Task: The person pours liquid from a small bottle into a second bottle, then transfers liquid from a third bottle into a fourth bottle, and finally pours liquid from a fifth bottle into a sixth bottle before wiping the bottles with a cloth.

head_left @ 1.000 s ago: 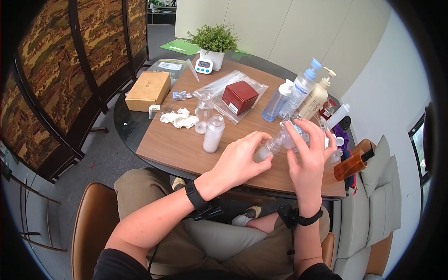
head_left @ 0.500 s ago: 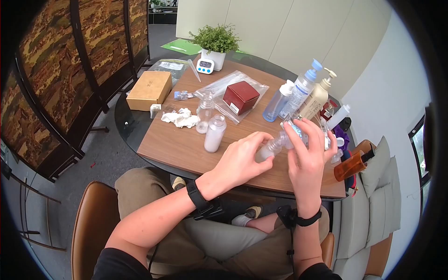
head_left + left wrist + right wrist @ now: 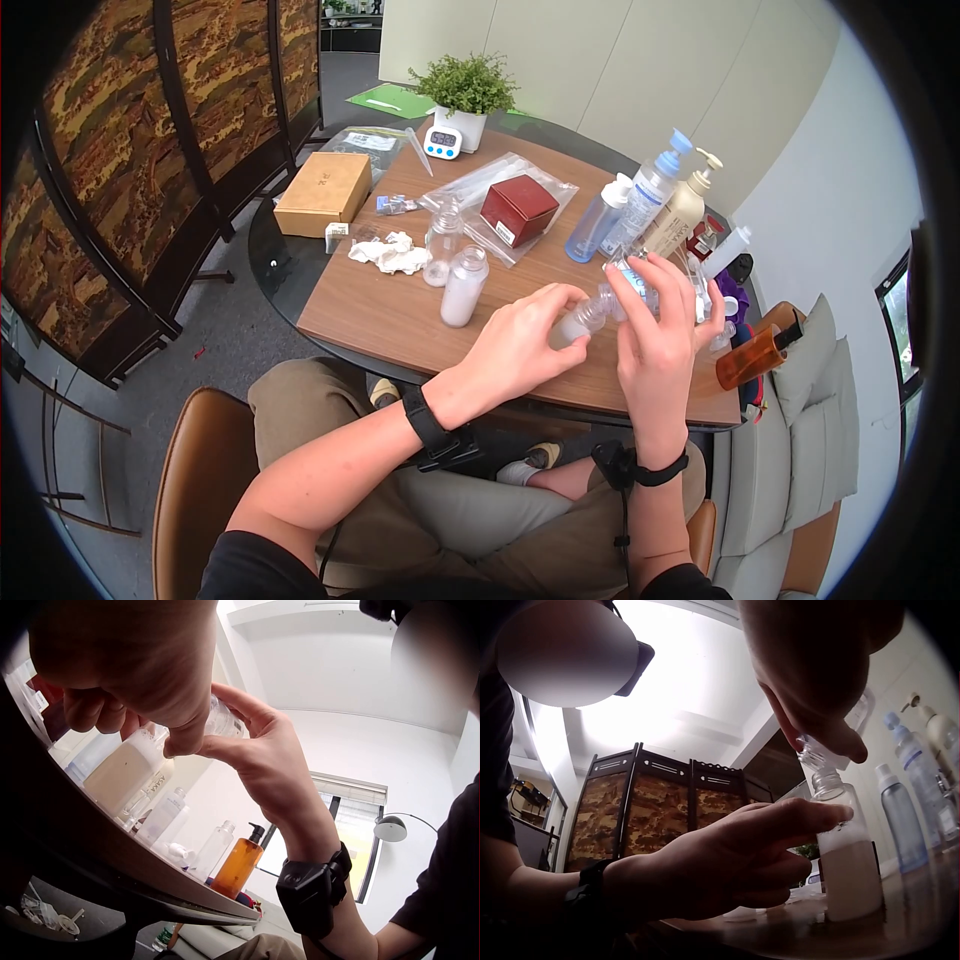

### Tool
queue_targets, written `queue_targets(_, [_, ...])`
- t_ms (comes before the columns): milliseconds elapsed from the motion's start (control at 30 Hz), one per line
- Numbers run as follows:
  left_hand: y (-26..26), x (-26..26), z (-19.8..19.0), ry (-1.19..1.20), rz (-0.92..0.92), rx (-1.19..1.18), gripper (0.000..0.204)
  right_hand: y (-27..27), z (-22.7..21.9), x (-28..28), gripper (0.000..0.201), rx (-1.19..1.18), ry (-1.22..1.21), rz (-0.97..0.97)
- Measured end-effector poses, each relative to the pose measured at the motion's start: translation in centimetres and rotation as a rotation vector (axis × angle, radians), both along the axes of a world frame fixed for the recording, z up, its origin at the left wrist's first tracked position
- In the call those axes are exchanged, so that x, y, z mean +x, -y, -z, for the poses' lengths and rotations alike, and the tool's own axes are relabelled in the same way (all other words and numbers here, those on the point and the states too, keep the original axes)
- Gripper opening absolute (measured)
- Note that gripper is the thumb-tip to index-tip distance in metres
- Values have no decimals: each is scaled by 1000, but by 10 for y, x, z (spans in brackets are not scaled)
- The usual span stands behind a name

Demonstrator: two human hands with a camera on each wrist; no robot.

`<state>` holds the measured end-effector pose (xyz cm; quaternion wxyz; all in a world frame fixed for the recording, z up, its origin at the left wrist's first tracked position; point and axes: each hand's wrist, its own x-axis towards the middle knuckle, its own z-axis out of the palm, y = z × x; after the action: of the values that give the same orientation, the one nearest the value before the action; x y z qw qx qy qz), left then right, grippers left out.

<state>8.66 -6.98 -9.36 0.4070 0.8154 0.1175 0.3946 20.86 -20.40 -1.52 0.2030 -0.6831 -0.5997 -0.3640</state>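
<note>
My left hand [image 3: 515,335] holds a clear bottle [image 3: 847,877] between thumb and fingers. This bottle stands on the table, part-filled with cloudy whitish liquid. Above it, my right hand [image 3: 660,345] grips a second clear bottle [image 3: 225,720] with blue print, tipped so that its neck meets the lower bottle's mouth. Much of the tipped bottle hides behind my right fingers. Left of my hands stand an open bottle of whitish liquid [image 3: 464,290] and, just behind it, a clear open bottle [image 3: 442,250].
Crumpled tissue [image 3: 390,254], a cardboard box [image 3: 322,195] and a dark red box [image 3: 518,210] on a plastic bag lie farther back. Pump bottles [image 3: 675,215] crowd the right side, with an amber pump bottle [image 3: 750,360] near the right edge. A timer [image 3: 442,142] stands by a potted plant.
Both hands and the two bottles between them keep nearly the same pose. Only the head view has drifted slightly, so the tabletop things sit a little farther right.
</note>
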Motion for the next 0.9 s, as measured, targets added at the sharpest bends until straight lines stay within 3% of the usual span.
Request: queue_targets(900, [0, 0, 0, 2, -3, 7, 53, -2, -1, -2, 56, 8, 29, 0])
